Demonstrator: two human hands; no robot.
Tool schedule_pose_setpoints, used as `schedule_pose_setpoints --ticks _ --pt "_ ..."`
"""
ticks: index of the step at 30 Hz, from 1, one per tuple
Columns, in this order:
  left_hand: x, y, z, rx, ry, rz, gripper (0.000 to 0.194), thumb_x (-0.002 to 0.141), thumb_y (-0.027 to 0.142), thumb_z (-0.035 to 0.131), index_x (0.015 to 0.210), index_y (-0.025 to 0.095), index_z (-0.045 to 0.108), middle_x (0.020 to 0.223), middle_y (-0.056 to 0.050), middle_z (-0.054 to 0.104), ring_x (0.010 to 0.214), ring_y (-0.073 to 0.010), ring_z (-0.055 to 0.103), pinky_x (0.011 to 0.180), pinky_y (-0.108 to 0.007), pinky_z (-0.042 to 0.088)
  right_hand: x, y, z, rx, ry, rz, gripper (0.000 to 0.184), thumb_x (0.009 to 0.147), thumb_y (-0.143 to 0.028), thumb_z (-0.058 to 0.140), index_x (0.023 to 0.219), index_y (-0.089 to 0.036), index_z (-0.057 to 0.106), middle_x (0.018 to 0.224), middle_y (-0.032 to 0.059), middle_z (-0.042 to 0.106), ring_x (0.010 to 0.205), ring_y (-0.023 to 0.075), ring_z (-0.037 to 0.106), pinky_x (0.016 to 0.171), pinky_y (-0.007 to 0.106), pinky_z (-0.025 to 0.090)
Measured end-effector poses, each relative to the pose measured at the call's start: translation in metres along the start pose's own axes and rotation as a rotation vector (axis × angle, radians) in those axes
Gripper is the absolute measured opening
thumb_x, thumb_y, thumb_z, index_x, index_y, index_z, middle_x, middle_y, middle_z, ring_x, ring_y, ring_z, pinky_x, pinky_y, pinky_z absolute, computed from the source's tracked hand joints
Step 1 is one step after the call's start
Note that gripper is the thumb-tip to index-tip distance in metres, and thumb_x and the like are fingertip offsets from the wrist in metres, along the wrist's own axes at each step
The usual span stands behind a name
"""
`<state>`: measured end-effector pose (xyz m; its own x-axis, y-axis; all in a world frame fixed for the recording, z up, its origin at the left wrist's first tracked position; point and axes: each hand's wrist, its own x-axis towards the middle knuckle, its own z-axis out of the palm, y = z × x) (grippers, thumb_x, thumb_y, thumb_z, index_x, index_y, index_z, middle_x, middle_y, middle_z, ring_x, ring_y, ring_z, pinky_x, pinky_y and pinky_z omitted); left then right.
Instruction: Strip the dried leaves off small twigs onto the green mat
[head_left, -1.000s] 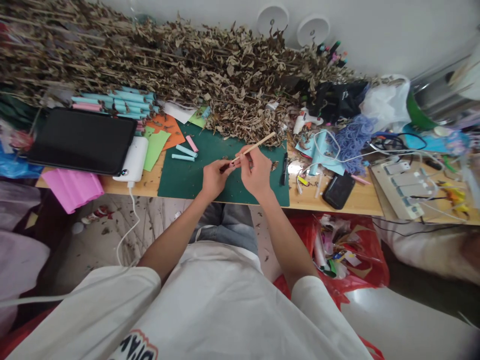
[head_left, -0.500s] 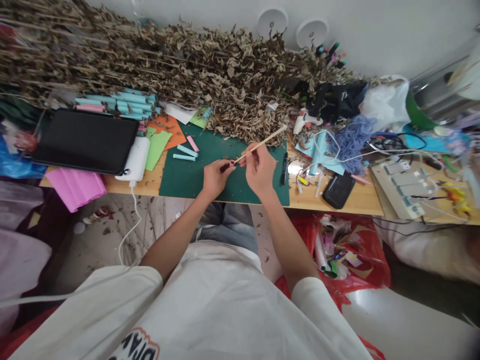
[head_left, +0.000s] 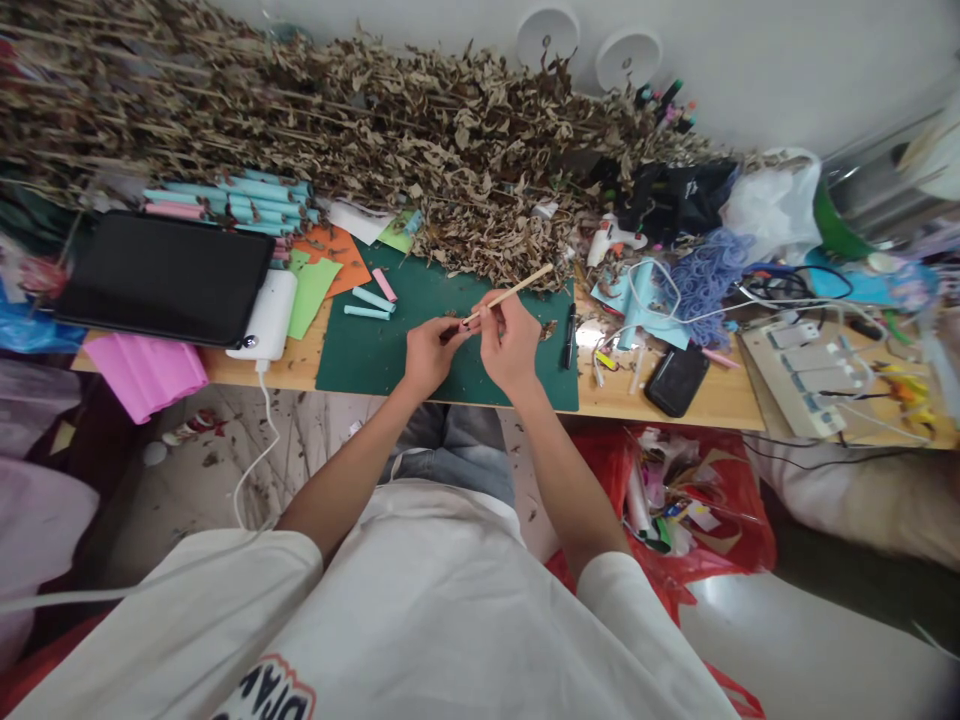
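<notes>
My right hand (head_left: 511, 345) pinches a thin, pale wooden stick (head_left: 523, 284). The stick slants from upper right down to the fingertips of my left hand (head_left: 431, 355). That hand is closed round a small pinkish piece (head_left: 466, 324), mostly covered by the fingers; the stick's lower tip meets it. Both hands are over a green cutting mat (head_left: 360, 365). On the mat, left of my hands, lie two light blue paper tubes (head_left: 367, 312) and a pink one (head_left: 385, 284).
Dried leafy stalks (head_left: 450, 130) heap along the back. Left are a tablet (head_left: 165, 280), a power bank (head_left: 264, 315) and a pile of blue tubes (head_left: 262, 205). A black pen (head_left: 570, 338), glue gun (head_left: 613, 240), phone (head_left: 677, 380) and power strip (head_left: 799, 380) lie right.
My right hand has moved slightly left and closer to my left hand, and the stick has shifted left and down with it. My left hand stays nearly in place.
</notes>
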<state>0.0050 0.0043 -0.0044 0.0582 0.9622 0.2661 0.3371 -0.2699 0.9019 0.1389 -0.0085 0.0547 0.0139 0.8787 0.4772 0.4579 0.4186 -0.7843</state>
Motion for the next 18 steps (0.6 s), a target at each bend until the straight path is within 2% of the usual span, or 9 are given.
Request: schedule_pose_setpoints --ticks 8,11,15,18 --pt "0.000 -0.002 0.001 0.011 0.004 0.009 0.013 0.082 0.026 0.073 0.092 0.018 0.076 0.086 -0.005 0.075 0.072 -0.0157 0.066 0.069 -0.026 0.049 -0.006 0.003 0.003 -0.027 0.055 0.002 0.019 0.102 -0.039 0.040 0.100 -0.024 0.053 0.084 0.0008 0.066 0.074 0.0132 0.069 0.069 0.027 0.057" --pt "0.000 0.001 0.000 -0.004 0.009 0.011 0.012 0.083 0.025 0.071 0.092 0.017 0.077 0.085 -0.006 0.076 0.072 -0.0155 0.066 0.069 -0.025 0.050 -0.003 0.002 0.003 -0.073 0.014 -0.023 0.020 0.102 -0.038 0.038 0.099 -0.025 0.052 0.084 0.0013 0.066 0.076 0.0143 0.068 0.073 0.030 0.057" --pt "0.000 0.004 -0.001 -0.005 -0.001 -0.011 0.011 0.083 0.021 0.070 0.091 0.017 0.077 0.086 -0.005 0.076 0.073 -0.0158 0.067 0.072 -0.026 0.051 0.008 0.000 -0.001 -0.112 -0.108 -0.077 0.023 0.102 -0.040 0.038 0.097 -0.024 0.053 0.083 0.0015 0.066 0.073 0.0150 0.067 0.075 0.032 0.056" --pt "0.000 0.003 0.000 -0.012 0.001 -0.030 0.011 0.082 0.021 0.072 0.091 0.018 0.076 0.088 -0.005 0.076 0.074 -0.0162 0.068 0.072 -0.027 0.053 0.011 -0.001 -0.007 -0.050 -0.093 -0.039 0.024 0.101 -0.043 0.039 0.099 -0.024 0.054 0.082 0.0004 0.066 0.068 0.0131 0.066 0.069 0.029 0.056"
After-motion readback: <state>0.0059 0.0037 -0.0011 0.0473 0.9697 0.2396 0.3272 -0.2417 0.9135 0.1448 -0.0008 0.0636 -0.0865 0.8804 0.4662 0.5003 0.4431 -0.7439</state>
